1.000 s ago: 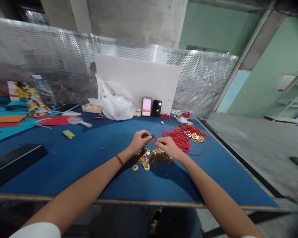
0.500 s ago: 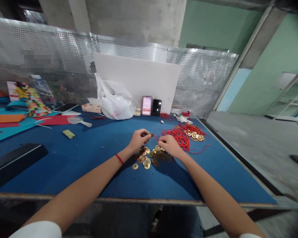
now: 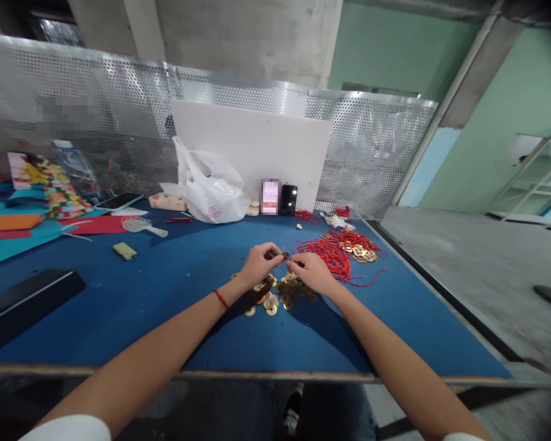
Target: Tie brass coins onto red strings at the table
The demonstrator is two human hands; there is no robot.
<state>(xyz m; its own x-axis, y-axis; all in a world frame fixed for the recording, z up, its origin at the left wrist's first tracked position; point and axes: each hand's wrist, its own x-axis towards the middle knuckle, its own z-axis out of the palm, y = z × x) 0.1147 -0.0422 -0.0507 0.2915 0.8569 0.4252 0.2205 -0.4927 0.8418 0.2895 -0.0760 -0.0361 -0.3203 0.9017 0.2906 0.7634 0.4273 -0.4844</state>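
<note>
My left hand (image 3: 260, 263), with a red cord bracelet (image 3: 221, 299) at its wrist, pinches a brass coin (image 3: 285, 255) with a square-holed look like those on the table. My right hand (image 3: 310, 269) is closed close beside it, thumb and finger together on a thin red cord that shows only in part at the coin. Beneath both hands lies a loose pile of brass coins (image 3: 288, 302), several of them with red cord among them. To the right of my right hand spreads a heap of red cords (image 3: 333, 257).
More coins (image 3: 363, 253) lie by the cords at the right. Behind stand a white plastic bag (image 3: 218, 196) and two phones, one a black phone (image 3: 289, 200). Leftward are a yellow-green packet (image 3: 125, 250), a white fan-shaped item (image 3: 143, 226), coloured sheets and a long black box (image 3: 30, 303).
My hands have drawn closer together, and the coin now shows between their fingertips. The view has shifted slightly.
</note>
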